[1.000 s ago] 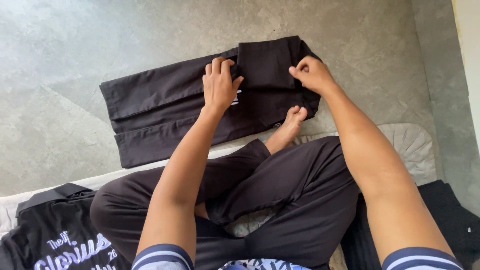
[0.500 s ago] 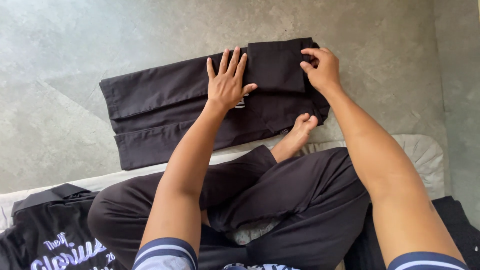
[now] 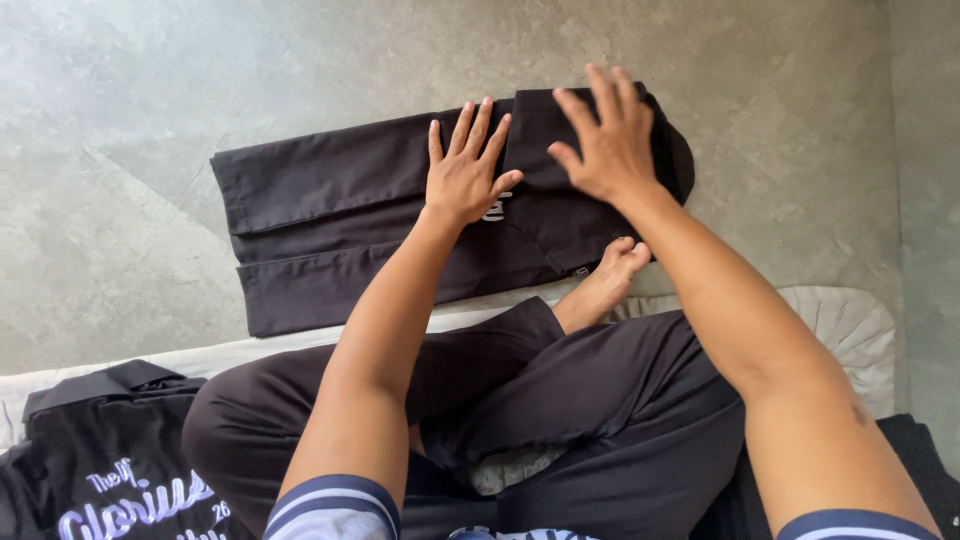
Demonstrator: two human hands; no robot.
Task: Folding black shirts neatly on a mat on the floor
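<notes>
Black trousers (image 3: 340, 215) lie flat on grey floor (image 3: 150, 80), partly folded, one end doubled over into a thicker panel. Left hand (image 3: 466, 170) rests palm-down at the fold's edge, fingers (image 3: 470, 125) spread, gripping nothing. Right hand (image 3: 605, 140) lies flat on the folded panel, fingers (image 3: 605, 95) splayed, holding nothing. Person sits cross-legged on a pale mat (image 3: 840, 320), bare foot (image 3: 605, 280) touching the trousers' near edge. Black printed shirt (image 3: 110, 470) lies at lower left.

The floor (image 3: 150, 80) is mottled grey, smooth like stone or vinyl, lit by soft, even daylight. A pale padded mat (image 3: 850, 330) lies along its near edge, with a seam in the flooring at far right.
</notes>
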